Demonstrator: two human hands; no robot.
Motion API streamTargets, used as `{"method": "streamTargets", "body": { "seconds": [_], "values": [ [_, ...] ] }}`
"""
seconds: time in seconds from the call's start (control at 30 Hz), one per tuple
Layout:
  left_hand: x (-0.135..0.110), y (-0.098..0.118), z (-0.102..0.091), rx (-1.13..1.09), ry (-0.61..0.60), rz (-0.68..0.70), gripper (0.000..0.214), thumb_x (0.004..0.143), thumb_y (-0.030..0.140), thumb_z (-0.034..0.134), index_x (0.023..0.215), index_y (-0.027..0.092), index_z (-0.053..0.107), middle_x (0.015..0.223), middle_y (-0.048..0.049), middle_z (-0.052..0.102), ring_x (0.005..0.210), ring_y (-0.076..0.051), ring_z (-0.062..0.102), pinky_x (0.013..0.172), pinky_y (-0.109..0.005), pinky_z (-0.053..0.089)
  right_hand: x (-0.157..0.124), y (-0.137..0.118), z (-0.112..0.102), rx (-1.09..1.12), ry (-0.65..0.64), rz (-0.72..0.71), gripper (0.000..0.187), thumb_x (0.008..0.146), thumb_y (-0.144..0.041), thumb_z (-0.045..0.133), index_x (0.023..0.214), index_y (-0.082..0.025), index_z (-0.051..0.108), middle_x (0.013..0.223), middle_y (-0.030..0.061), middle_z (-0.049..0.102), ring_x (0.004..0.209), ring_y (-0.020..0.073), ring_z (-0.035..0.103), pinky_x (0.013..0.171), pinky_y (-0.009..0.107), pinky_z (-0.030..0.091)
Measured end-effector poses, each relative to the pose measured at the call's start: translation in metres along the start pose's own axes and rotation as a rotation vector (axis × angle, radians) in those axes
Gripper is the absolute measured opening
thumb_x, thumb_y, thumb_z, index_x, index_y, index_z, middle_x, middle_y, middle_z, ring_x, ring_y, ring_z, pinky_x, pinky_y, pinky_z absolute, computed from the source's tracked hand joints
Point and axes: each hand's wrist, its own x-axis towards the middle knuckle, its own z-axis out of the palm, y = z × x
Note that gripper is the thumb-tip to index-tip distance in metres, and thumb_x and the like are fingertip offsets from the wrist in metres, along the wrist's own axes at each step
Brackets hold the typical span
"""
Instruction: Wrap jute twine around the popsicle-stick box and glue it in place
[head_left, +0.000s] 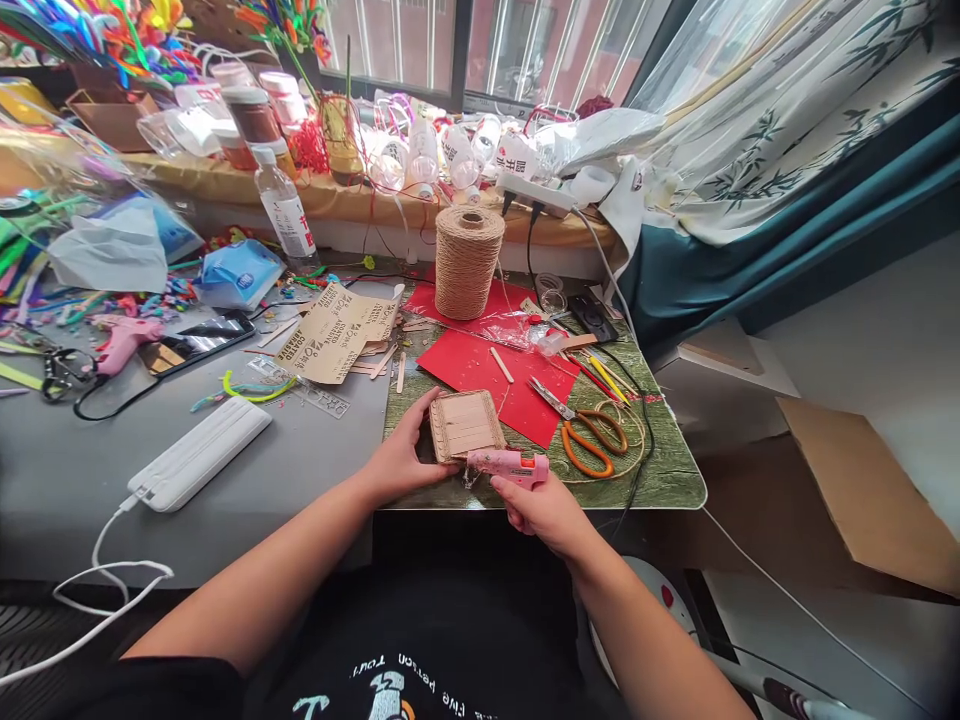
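The small wooden stick panel [465, 424] lay flat at the near edge of the green mat [667, 470], its far corner over the red paper [480, 365]. The left hand [401, 455] was curled round its left side, thumb on top. The right hand [544, 510] gripped a pink glue gun [510, 464], closed around it, the gun against the panel's lower edge. Orange-handled scissors [589, 432] lay just to the right, and a twine spool [469, 260] stood well behind.

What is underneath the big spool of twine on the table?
The twine spool stands upright on a red paper sheet, which lies on the green mat. The spool's base covers the paper directly beneath it, so that patch cannot be seen.
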Motion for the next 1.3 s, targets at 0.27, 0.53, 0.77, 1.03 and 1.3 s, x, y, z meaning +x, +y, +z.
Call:
{"method": "streamTargets", "body": {
  "seconds": [0.27,0.53,0.77,1.03,1.3],
  "values": [
    [0.002,0.004,0.001,0.029,-0.01,0.004,0.116,0.074,0.033,0.089,0.166,0.028,0.018,0.161,-0.0147,0.044,0.15,-0.034,0.044,0.127,-0.053,0.033,0.001,-0.003,-0.004,0.026,-0.023,0.011,0.045,0.086,-0.057,0.076,0.111,-0.02,0.077,0.051,-0.0042,0.053,0.044,0.0105,0.045,0.041,0.021,0.033],
    [0.0,0.003,0.002,0.024,0.079,0.022,0.116,0.075,0.035,0.088,0.166,0.03,0.016,0.167,-0.0139,0.036,0.153,-0.033,0.041,0.128,-0.052,0.032,-0.008,-0.013,-0.005,0.076,-0.002,-0.101,0.053,0.083,-0.049,0.08,0.128,-0.022,0.074,0.057,-0.0039,0.056,0.046,0.0099,0.04,0.043,0.023,0.034],
    [-0.002,-0.001,-0.002,0.281,0.305,0.003,0.116,0.079,0.036,0.081,0.167,0.032,0.004,0.173,-0.012,0.018,0.161,-0.035,0.023,0.132,-0.057,0.02,0.001,-0.006,-0.012,0.37,0.299,-0.166,0.033,0.078,-0.039,0.081,0.103,-0.021,0.068,0.07,-0.0014,0.062,0.058,0.013,0.053,0.05,0.025,0.043],
    [-0.011,0.049,0.05,0.339,-0.186,0.327,0.027,0.097,0.031,0.061,0.124,0.034,0.066,0.122,-0.0067,0.069,0.118,-0.03,0.066,0.107,-0.051,0.053,-0.002,-0.014,-0.004,0.488,0.38,-0.41,0.047,0.089,-0.047,0.076,0.131,-0.031,0.064,0.133,0.0077,0.067,0.114,0.0258,0.065,0.077,0.032,0.057],
    [0.062,0.043,0.125,0.136,-0.235,0.191,0.027,0.1,0.041,0.058,0.116,0.02,0.063,0.104,-0.0082,0.069,0.092,-0.024,0.064,0.085,-0.039,0.053,0.006,-0.017,-0.045,0.326,0.171,-0.531,0.054,0.091,-0.035,0.07,0.143,-0.03,0.06,0.144,0.0058,0.064,0.134,0.0261,0.058,0.116,0.044,0.045]
  ]
}}
